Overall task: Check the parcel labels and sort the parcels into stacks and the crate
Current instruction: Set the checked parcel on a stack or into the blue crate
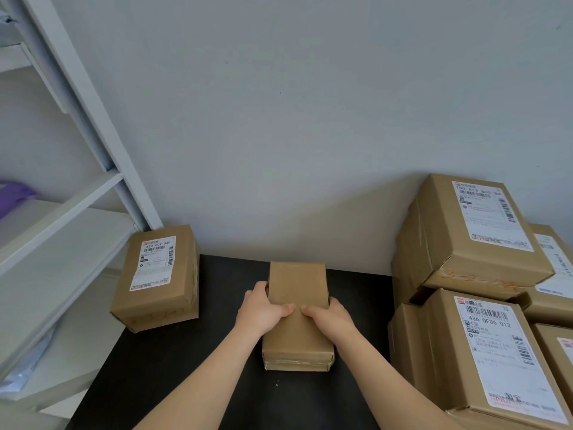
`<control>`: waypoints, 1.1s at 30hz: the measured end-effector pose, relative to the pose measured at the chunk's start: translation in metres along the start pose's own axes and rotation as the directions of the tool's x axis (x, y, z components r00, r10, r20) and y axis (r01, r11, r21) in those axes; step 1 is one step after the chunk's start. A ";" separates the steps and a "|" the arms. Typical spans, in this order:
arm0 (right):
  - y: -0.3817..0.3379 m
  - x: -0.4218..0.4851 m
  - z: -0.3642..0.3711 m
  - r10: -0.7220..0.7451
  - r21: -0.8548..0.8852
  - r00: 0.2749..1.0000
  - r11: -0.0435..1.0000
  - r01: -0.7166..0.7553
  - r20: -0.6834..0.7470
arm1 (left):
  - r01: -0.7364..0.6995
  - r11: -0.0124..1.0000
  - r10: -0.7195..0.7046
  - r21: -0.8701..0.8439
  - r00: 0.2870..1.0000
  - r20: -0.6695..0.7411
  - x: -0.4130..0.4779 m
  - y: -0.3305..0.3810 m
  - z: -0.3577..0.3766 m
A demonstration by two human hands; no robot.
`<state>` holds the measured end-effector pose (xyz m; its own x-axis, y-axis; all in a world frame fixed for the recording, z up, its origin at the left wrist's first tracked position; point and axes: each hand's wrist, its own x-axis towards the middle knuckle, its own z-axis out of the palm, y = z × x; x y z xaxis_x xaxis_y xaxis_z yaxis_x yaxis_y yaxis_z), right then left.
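Observation:
A small brown cardboard parcel [297,283] lies on the black table [173,367] in the middle, its plain side up with no label showing. My left hand [263,308] grips its left side and my right hand [331,315] grips its right side, thumbs on top. Another parcel [156,277] with a white label reading 520 009 040 stands at the table's left back corner. On the right rises a stack of labelled parcels: a top one [471,231] marked 780 and a lower one [483,358] marked 436 QF06 012.
A white metal shelf rack [77,193] stands on the left, with a purple bag [12,193] on one shelf and a plastic bag lower down. A grey wall closes the back. More boxes [555,268] sit behind the right stack.

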<state>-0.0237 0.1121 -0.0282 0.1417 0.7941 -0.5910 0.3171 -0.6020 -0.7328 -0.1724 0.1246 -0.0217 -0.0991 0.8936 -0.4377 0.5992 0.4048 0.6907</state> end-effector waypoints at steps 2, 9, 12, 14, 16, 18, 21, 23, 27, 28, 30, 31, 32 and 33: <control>0.000 0.000 -0.001 -0.002 -0.009 1.000 1.000 0.002 -0.003 | 0.003 1.000 -0.003 -0.006 1.000 0.000 0.001 -0.001 0.000; -0.001 -0.002 -0.003 0.006 -0.036 1.000 0.999 -0.005 0.006 | -0.016 1.000 0.016 -0.020 1.000 0.004 -0.001 -0.003 0.001; -0.001 -0.002 -0.003 0.013 -0.045 1.000 0.999 -0.013 0.003 | -0.016 1.000 0.016 -0.017 1.000 0.002 -0.001 -0.004 0.002; -0.001 -0.001 -0.003 0.015 -0.053 1.000 0.998 -0.015 0.001 | -0.018 1.000 0.018 -0.008 1.000 0.000 0.000 -0.005 0.002; -0.002 -0.001 -0.003 0.017 -0.058 1.000 0.998 -0.017 -0.002 | -0.027 1.000 0.027 0.012 1.000 -0.003 0.001 -0.006 0.002; -0.002 -0.001 -0.002 0.022 -0.066 1.000 0.998 -0.022 -0.010 | -0.031 0.999 0.031 0.037 0.999 -0.012 0.002 -0.006 0.001; -0.002 -0.001 -0.002 0.022 -0.111 0.999 0.994 -0.025 -0.034 | -0.026 0.998 0.027 0.053 0.999 -0.022 0.002 -0.005 0.001; -0.002 -0.001 -0.001 0.017 -0.125 0.999 0.992 -0.023 -0.049 | -0.023 0.998 0.024 0.053 0.999 -0.022 0.002 -0.005 0.001; -0.001 -0.001 -0.002 0.012 -0.119 0.998 0.993 -0.019 -0.058 | -0.010 0.999 0.011 0.050 1.000 -0.023 0.004 -0.005 0.000; -0.001 -0.002 -0.002 0.013 -0.114 0.998 0.993 -0.019 -0.057 | -0.006 0.999 0.008 0.050 1.000 -0.023 0.004 -0.004 0.000; -0.002 -0.004 -0.002 0.012 -0.107 0.998 0.994 -0.017 -0.055 | 0.001 0.999 0.001 0.051 1.000 -0.024 0.003 -0.004 0.000; -0.002 -0.004 -0.002 0.012 -0.108 0.998 0.994 -0.017 -0.055 | 0.006 0.999 -0.005 0.047 1.000 -0.026 0.003 -0.004 0.000; -0.002 -0.005 -0.002 0.013 -0.111 0.998 0.994 -0.019 -0.055 | 0.013 0.999 -0.011 0.041 1.000 -0.029 0.003 -0.005 0.000; -0.002 -0.005 -0.002 0.015 -0.116 0.998 0.993 -0.021 -0.053 | 0.017 0.999 -0.016 0.038 0.999 -0.032 0.002 -0.005 0.000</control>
<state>-0.0231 0.1098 -0.0227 0.1962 0.7884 -0.5830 0.4208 -0.6047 -0.6762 -0.1757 0.1241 -0.0261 -0.1344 0.8928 -0.4299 0.6269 0.4126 0.6609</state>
